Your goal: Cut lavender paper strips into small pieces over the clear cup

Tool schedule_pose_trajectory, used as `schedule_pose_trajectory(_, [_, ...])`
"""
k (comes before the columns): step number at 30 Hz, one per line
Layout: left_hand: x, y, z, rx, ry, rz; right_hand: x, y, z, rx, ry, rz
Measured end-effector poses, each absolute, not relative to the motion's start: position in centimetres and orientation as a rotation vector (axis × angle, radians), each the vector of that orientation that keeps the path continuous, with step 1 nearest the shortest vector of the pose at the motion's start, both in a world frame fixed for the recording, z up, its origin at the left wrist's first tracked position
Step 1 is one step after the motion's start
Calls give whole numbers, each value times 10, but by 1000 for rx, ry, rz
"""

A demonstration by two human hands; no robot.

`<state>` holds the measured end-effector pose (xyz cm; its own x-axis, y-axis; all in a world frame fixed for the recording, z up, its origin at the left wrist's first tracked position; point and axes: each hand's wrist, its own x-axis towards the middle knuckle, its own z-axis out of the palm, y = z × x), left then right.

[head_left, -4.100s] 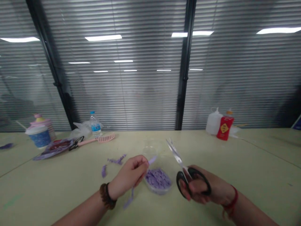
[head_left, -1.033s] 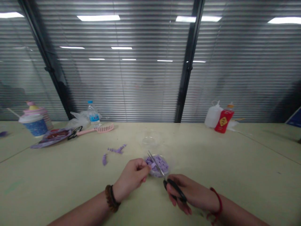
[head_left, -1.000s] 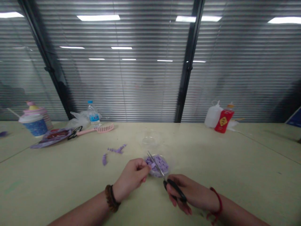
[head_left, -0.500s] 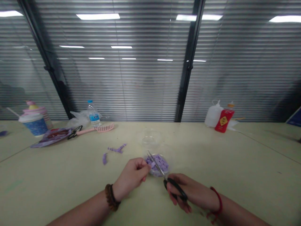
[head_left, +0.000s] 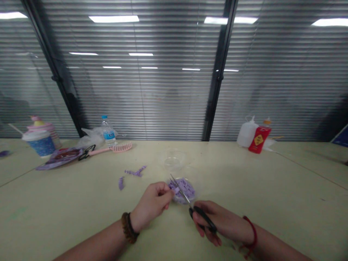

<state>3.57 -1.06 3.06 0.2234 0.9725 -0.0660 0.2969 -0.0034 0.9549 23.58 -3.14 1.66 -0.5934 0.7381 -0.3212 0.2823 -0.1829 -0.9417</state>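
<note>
My right hand point(head_left: 210, 221) grips the black handles of a pair of scissors point(head_left: 185, 197), whose blades point up and left over a small clear dish point(head_left: 185, 200). Many cut purple pieces point(head_left: 187, 187) fill the dish. At its left rim, the fingers of my left hand point(head_left: 157, 197) pinch a small purple strip point(head_left: 176, 190), which lies at the scissor blades. Most of that strip is hidden by my fingers. Left of my left hand, more purple strips point(head_left: 137, 172) and a short striped piece point(head_left: 121, 183) lie on the table.
Behind the dish sits a clear round lid or container point(head_left: 173, 162). At the back left are a pink hairbrush point(head_left: 122, 147), a water bottle point(head_left: 108, 134), a purple packet point(head_left: 61, 158) and a blue cup point(head_left: 42, 145). A white bottle point(head_left: 247, 133) and a red bottle point(head_left: 259, 139) stand back right.
</note>
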Motion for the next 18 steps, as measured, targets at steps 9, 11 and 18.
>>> schedule_pose_trajectory(9, [36,-10,32,1493,1212,855,235,-31,17,-1160,-1707,1833])
schedule_pose_trajectory(11, [35,-10,32,1495,1205,857,233,-32,19,-1153,-1671,1823])
schedule_pose_trajectory(18, [34,-9,35,1492,1249,881,230,-33,25,-1242,-1634,1776])
